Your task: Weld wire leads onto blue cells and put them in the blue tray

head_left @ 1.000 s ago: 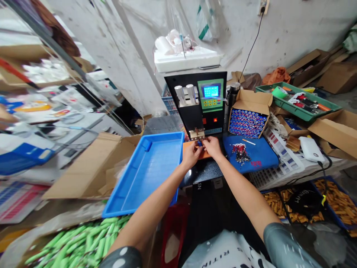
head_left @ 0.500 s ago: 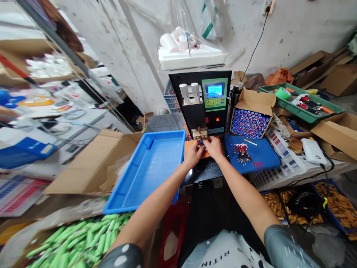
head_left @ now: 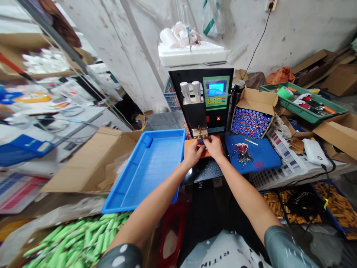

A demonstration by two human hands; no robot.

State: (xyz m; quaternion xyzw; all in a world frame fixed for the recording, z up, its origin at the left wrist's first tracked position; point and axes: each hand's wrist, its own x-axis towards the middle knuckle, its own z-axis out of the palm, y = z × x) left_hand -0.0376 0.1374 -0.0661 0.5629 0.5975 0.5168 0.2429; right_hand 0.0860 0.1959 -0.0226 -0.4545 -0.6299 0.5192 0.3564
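Observation:
My left hand point(head_left: 193, 152) and my right hand point(head_left: 214, 147) meet over an orange block point(head_left: 205, 153) at the foot of a black machine point(head_left: 196, 118). Their fingers are pinched around a small blue piece point(head_left: 202, 142), just below the machine's metal tips point(head_left: 200, 132). The fingers hide most of that piece. A lit display point(head_left: 216, 89) shows on the machine's front. To the right, a bunch of red, white and black wires point(head_left: 242, 153) lies on a blue cloth point(head_left: 262, 160), below an open carton of blue cells point(head_left: 249, 122).
A blue tray point(head_left: 147, 171) stands left of my hands, beside a cardboard box point(head_left: 86, 160). Green wrapped pieces point(head_left: 75, 242) fill the lower left. At the right are a green bin point(head_left: 306, 108), a white device point(head_left: 315, 152) and trays of orange pieces point(head_left: 341, 210).
The camera view has shifted slightly. Both hands stay at the same spot under the machine's tips, with no clear change in their hold.

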